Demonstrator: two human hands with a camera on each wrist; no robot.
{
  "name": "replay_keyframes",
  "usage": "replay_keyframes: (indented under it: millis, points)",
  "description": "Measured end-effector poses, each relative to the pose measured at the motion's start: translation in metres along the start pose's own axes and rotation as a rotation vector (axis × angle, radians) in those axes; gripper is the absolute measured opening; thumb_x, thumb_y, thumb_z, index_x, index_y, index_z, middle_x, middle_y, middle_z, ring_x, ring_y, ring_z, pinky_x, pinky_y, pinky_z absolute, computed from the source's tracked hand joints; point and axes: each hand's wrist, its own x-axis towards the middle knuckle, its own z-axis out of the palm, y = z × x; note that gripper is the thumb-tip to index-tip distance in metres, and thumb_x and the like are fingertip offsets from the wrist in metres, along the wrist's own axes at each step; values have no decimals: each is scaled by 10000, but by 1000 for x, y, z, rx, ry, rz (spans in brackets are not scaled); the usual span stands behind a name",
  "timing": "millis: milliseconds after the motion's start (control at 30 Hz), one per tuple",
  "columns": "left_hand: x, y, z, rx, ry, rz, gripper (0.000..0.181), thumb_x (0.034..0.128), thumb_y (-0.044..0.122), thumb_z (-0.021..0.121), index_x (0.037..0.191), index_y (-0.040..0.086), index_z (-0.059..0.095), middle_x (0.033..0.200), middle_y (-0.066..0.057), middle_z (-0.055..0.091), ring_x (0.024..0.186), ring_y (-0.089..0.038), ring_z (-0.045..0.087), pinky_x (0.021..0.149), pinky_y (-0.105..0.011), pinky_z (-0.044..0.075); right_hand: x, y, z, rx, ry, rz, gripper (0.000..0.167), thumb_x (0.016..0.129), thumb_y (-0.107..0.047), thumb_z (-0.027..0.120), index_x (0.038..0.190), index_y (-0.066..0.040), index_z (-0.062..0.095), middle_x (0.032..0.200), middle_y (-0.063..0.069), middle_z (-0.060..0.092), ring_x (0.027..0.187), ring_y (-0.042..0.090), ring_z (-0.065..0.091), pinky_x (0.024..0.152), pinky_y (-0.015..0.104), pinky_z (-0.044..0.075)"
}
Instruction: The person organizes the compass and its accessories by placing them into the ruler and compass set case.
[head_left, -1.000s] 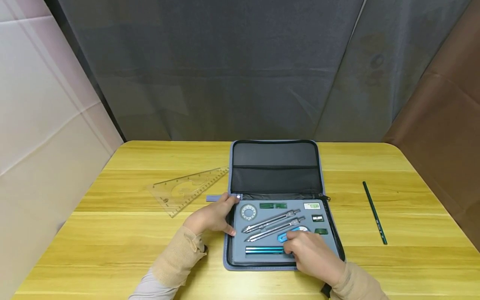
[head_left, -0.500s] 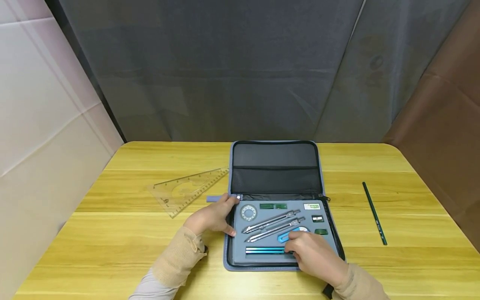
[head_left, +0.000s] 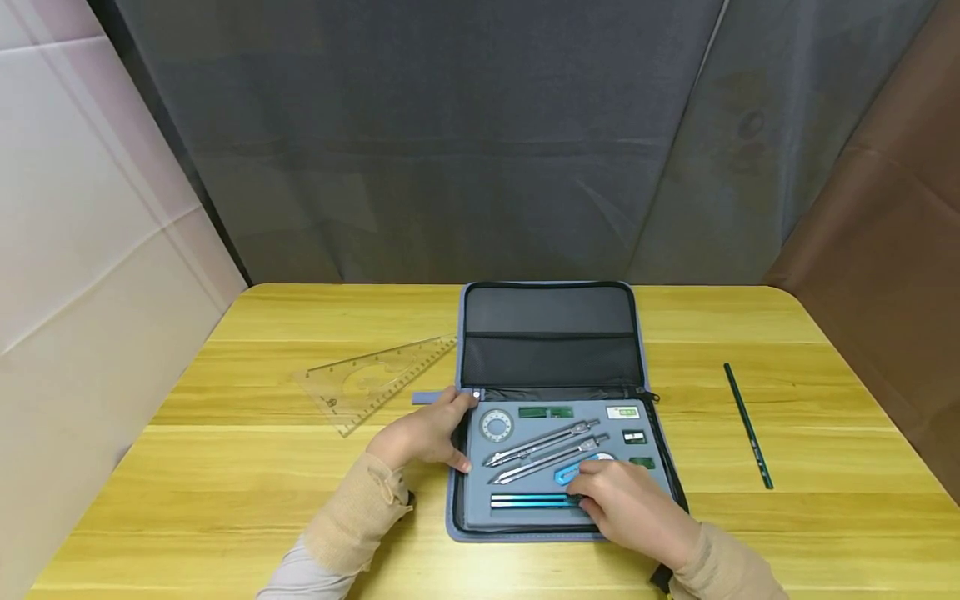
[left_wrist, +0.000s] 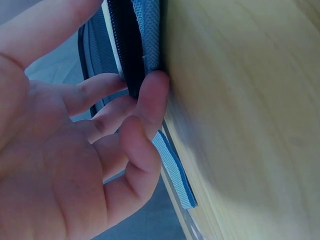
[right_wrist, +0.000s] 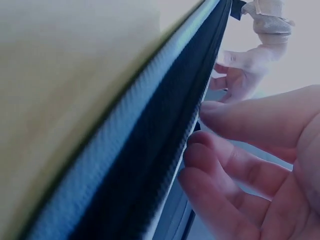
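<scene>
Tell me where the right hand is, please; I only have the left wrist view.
Observer: The right hand is over the tray, fingertips at the right end of the blue sticks. Whether it pinches them, I can't tell.
Operator: Anything on the table to the right of the case?
Observer: Yes, a dark green pencil, lying well apart from the case.
Operator: And what's in the tray just above the left end of those sticks?
Observer: Two silver compasses, lying side by side at a slant.
</scene>
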Motion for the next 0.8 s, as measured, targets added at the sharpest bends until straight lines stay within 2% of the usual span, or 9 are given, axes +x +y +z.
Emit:
replay_keyframes:
  millis: [167, 333, 467, 667, 800]
  points:
    - [0, -1, 1, 5, 7, 6, 795, 612, 181, 826, 1276, 36, 413, 1187, -138, 387, 1069, -275, 461, 964, -400, 394, -1, 3, -6, -35, 31, 38, 131, 730, -57, 717, 816, -153, 698, 817, -49, 617, 702, 101, 606, 530, 189, 469]
    - [0, -1, 1, 2, 6, 0, 799, 609, 183, 828, 1276, 33, 413, 1193, -140, 385, 1077, -277, 459, 969, -404, 389, -1, 8, -13, -95, 67, 85, 136, 718, -98, 741, 834, -161, 704, 824, -55, 605, 677, 94, 599, 517, 207, 472]
    - [1, 0, 1, 0, 2, -4, 798, 614, 182, 826, 1279, 33, 411, 1222, -156, 376, 1109, -288, 444, 983, -410, 376, -4, 17, -18, -121, 100, 123, 157, 702, -101, 756, 838, -157, 701, 796, -64, 573, 637, 73, 554, 485, 195, 439]
    - [0, 2, 0, 2, -9, -20, 812, 621, 195, 823, 1297, 40, 400, 1274, -173, 354, 1134, -297, 434, 988, -420, 370, -9, 31, -19, -131, 116, 219, 180, 697, -78, 745, 860, -149, 715, 821, -52, 586, 587, 48, 504, 420, 153, 330]
    - [0, 2, 0, 5, -6, -18, 809, 618, 191, 825, 1292, 40, 403, 1251, -159, 366, 1122, -288, 440, 989, -412, 369, -12, 40, -20, -134, 125, 259, 179, 704, -72, 740, 869, -132, 710, 845, -25, 596, 601, 76, 526, 432, 163, 337]
